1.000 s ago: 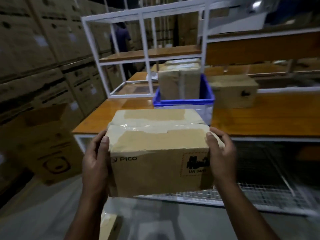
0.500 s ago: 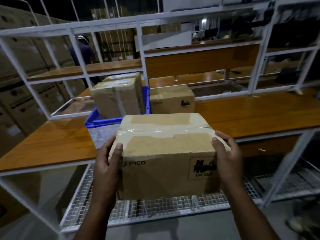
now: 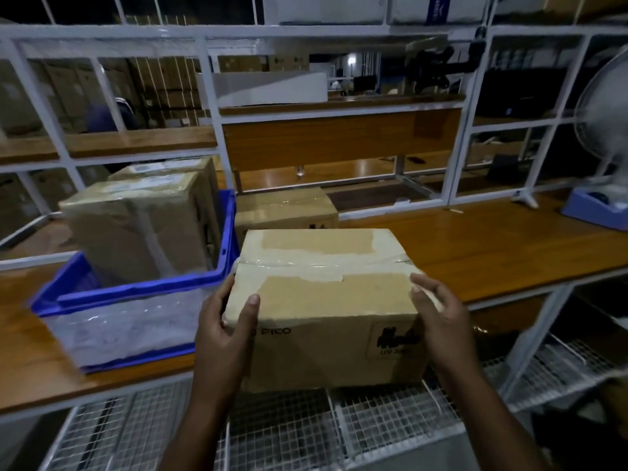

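Head view, left to right. Well left of the left hand, a blue crate (image 3: 142,288) sits on the wooden bench top (image 3: 503,243) with two wrapped boxes (image 3: 136,226) standing upright inside it, likely sorted stock. Left hand (image 3: 222,329) grips the near left corner of the taped carton (image 3: 326,317), thumb up over the top edge and fingers curled round the left side. The palm presses inward, so the hold works as a squeeze between the two hands. The carton is between the hands, upright, tape seam on top, printed face toward the person. It is held clear in front of the bench edge and above the wire shelf (image 3: 384,419) under the hands; its bottom looks unsupported. Just beyond the hands, behind the carton, a second small carton (image 3: 285,210) rests on the bench beside the crate. Right hand (image 3: 440,322) clamps the right end, thumb on the top right corner, fingers wrapped round the far side and mostly hidden. The level two-handed grip suits setting it down flat, probably on the bare bench right of the crate. Fan (image 3: 605,107) stands well right of the right hand.
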### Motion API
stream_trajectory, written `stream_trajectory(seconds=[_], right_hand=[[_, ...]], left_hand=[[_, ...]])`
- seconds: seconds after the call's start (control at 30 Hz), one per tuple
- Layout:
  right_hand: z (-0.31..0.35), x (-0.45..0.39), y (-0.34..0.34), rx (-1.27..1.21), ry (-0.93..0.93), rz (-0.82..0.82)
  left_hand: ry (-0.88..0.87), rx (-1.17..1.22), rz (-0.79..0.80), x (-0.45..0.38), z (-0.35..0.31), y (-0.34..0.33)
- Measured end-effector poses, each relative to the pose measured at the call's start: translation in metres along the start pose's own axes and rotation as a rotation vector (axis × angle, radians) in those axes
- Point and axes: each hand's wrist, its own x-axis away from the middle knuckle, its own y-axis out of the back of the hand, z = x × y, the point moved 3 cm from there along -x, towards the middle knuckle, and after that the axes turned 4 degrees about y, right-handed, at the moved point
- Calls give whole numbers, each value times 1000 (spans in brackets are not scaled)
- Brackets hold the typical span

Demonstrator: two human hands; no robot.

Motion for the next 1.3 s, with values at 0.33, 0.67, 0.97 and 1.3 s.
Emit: stream_trajectory(seconds=[0.33, 0.67, 0.97, 1.3], right_hand=[[-53, -101, -51, 120, -64, 96], [-64, -161, -78, 525, 113, 138], [-42, -139, -142, 818, 440, 403], [-31, -165, -162, 1033, 363, 434]], left_hand=[[87, -279, 134, -86, 59, -52], [66, -531, 105, -110, 73, -70], [-255, -875, 208, -127, 43, -107], [-228, -1005, 268, -153, 39, -122]])
